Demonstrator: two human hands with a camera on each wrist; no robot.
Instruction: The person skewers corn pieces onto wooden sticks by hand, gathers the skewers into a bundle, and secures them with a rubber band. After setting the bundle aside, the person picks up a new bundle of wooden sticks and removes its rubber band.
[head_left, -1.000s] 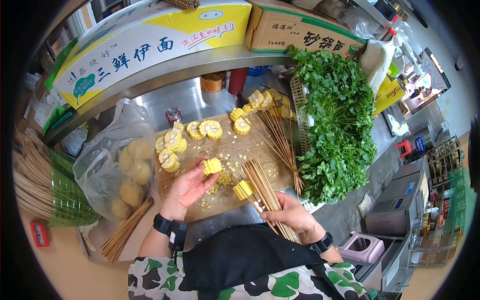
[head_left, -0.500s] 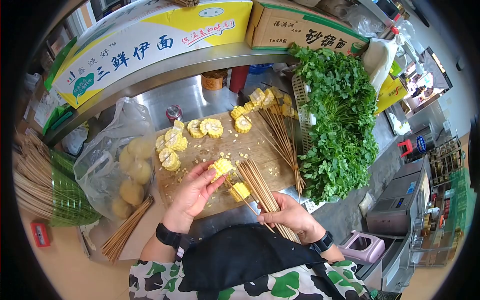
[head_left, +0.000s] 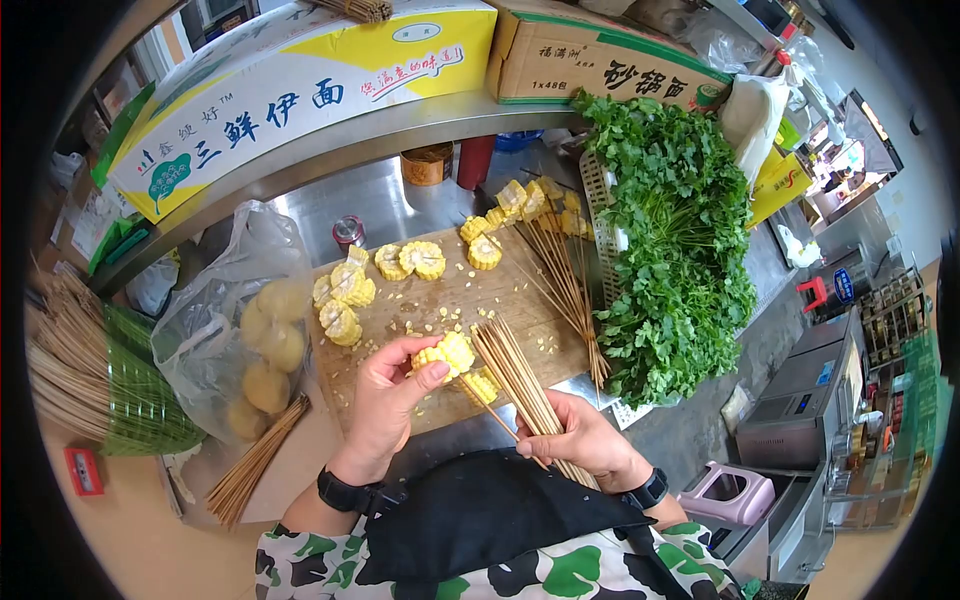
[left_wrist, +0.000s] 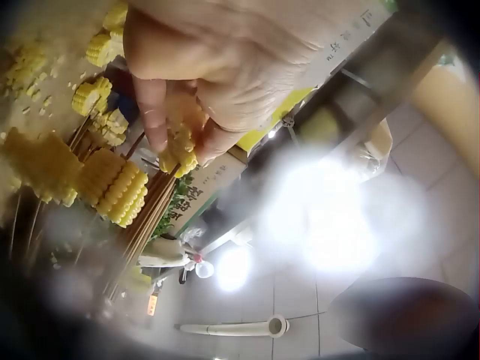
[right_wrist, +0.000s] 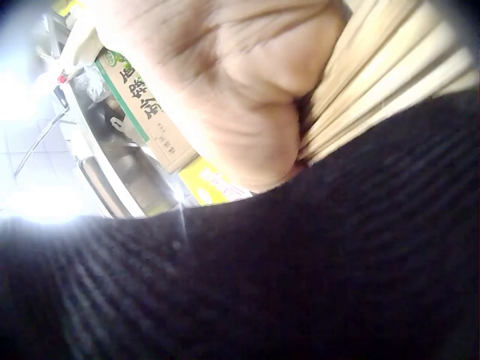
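My left hand (head_left: 388,400) pinches a yellow piece of cut corn (head_left: 447,352) between thumb and fingers, over the chopping board (head_left: 400,300). One single skewer (head_left: 490,405) slants up from the right hand, its upper end right at this corn piece. My right hand (head_left: 582,437) grips a thick bundle of wooden skewers (head_left: 525,385). Another corn piece (head_left: 484,386) sits just behind, partly covered by the held one and the bundle. In the left wrist view the held corn piece (left_wrist: 180,146) overlaps the skewers' tips. The right wrist view shows the palm (right_wrist: 240,97) against the skewers (right_wrist: 390,67).
More corn pieces (head_left: 422,260) and loose kernels lie on the board. Leafy greens (head_left: 675,250) fill a basket at right, beside loose skewers (head_left: 570,300). At left are a plastic bag of potatoes (head_left: 275,340) and a skewer bundle (head_left: 255,465). Boxes (head_left: 300,100) stand on the shelf behind.
The left hand has moved right with its corn piece, up to the end of the single skewer. Its thumb now lies across the corn's near side. The right hand stays nearly still.
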